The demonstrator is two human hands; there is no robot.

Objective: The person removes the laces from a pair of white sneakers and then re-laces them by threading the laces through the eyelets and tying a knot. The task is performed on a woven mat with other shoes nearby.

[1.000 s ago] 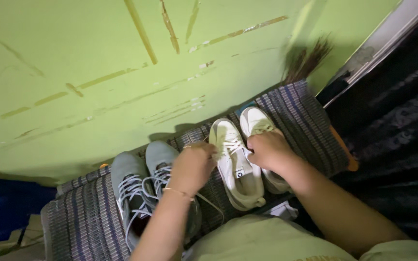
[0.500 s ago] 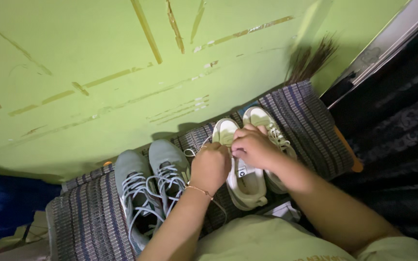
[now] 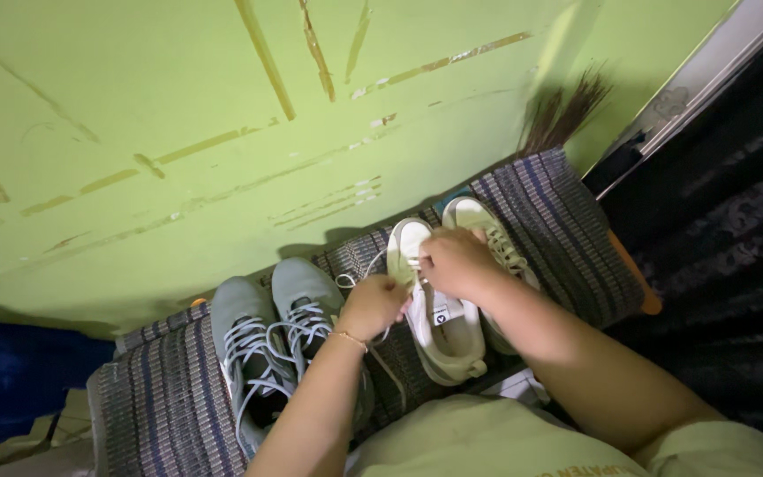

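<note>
Both hands were close together over the white shoe (image 3: 441, 320) on the striped mat (image 3: 165, 402). Left hand (image 3: 373, 302) and right hand (image 3: 455, 261) pinched its laces (image 3: 414, 265). Grey shoes (image 3: 277, 340) sat just beside it.

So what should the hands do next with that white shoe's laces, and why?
Probably pull the laces snug. Both the left hand and right hand pinch laces over the white shoe, and one loose loop hangs slack beside it.
</note>
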